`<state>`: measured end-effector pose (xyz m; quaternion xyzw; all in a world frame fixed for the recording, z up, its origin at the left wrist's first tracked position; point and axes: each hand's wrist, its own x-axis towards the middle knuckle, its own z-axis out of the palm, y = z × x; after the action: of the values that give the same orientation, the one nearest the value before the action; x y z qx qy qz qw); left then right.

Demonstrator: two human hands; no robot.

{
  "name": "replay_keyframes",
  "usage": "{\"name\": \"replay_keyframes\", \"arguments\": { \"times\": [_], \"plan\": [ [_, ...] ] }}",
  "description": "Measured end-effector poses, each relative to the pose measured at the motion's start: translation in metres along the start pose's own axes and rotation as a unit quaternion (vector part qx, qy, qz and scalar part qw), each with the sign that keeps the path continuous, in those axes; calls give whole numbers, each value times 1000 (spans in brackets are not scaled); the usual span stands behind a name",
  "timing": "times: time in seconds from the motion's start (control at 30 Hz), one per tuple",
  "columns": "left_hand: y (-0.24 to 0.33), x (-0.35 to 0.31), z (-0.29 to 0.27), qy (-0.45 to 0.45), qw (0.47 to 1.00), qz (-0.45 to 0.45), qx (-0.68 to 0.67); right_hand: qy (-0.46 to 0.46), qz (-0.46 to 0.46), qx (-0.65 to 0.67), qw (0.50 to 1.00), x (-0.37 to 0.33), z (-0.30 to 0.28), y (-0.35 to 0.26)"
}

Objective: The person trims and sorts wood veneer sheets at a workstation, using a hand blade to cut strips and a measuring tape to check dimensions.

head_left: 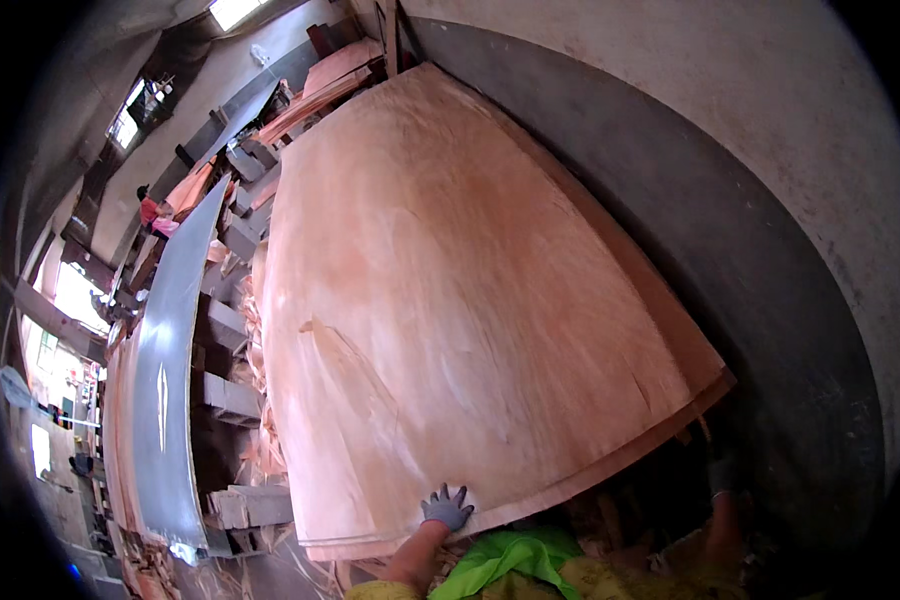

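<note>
A large sheet of thin reddish veneer (450,300) lies flat on top of a stack of like sheets (690,400), filling most of the view; its edges bend with the lens. The left hand (446,508), in a grey glove, rests on the near edge of the top sheet with fingers spread flat, its grip released and closed on nothing. The bare forearm runs down to the lower rim, beside a bright green and yellow garment (510,565).

The right hand (722,475) sits low in the dark gap under the near right corner of the stack (also gloved, it seems). It is shadowed and small, and I cannot tell whether its grip is clenched, or whether it touches the sheets at all.

Right of the stack a dark band of wall (770,300) curves up into pale plaster (770,90). To the left a long grey metal strip (170,350) runs lengthwise, with grey blocks and torn veneer scraps (260,450) between it and the stack. More veneer sheets (320,85) pile up at the far end. Far off on the left stands a person in a red top (150,208), too small to make out further. What carries the stack is hidden.
</note>
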<state>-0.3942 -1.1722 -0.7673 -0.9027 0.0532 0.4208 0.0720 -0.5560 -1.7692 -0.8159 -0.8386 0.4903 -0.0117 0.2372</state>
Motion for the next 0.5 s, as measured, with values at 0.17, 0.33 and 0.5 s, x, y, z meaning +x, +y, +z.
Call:
{"name": "replay_keyframes", "arguments": {
  "times": [0.17,0.33,0.5],
  "plan": [
    [1,5,3,19,1000,17,-3,165,-67,0,984,72,-67,57],
    [-18,-1,21,76,997,15,-22,115,-118,44,985,76,-143,-28],
    [-12,11,10,112,990,67,-46,17,-152,-81,985,-7,-112,-125]
  ]
}}
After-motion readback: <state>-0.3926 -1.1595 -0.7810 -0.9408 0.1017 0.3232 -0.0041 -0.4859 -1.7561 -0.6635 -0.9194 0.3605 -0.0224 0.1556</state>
